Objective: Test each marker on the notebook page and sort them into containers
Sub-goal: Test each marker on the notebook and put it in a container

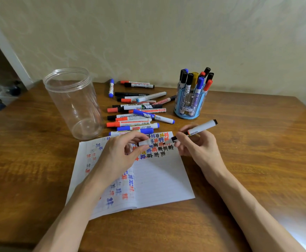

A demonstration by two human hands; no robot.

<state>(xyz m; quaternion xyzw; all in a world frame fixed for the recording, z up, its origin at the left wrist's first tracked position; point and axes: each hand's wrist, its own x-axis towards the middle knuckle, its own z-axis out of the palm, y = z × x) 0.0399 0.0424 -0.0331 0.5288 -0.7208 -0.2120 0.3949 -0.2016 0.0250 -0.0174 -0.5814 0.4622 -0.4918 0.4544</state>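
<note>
Markers [139,107] between clear jar [74,104] and blue holder [186,108]

Single wide-angle view from a camera worn on the person's head, facing forward and tilted down across a brown wooden table [257,160]. Both bare forearms enter from the bottom edge and reach away from the lens. The left hand [123,151] and right hand [197,142] sit near the centre, close to the camera, above an open white lined notebook [163,179]. A pale patterned wall [148,33] fills the upper third, farthest away.
</note>
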